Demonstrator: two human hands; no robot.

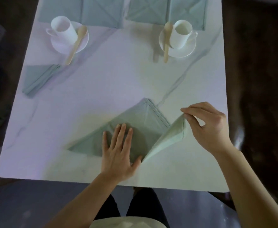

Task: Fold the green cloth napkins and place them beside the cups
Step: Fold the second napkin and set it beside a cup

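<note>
From the head camera, the white marbled worktop [110,79] carries the green napkin [144,117] being folded at about 6 o'clock, near the front edge. The left hand [118,153] lies flat on it, fingers straight and spread, pressing the cloth down. The right hand [207,125] sits at 4 o'clock, thumb and forefinger pinched together on the napkin's right corner, which is lifted off the worktop (its paler underside shows).

A folded napkin [37,79] lies at 9 o'clock, just this side of the left cup [64,30]. That cup stands on a saucer [83,46] at 11 o'clock, a wooden spoon [76,45] leaning across the rim. The right cup [181,32] stands at 1 o'clock on its own saucer [189,50], with a second spoon [166,41] to its left. At 12 o'clock, more napkins [102,12] lie flat along the far edge, behind both cups.
</note>
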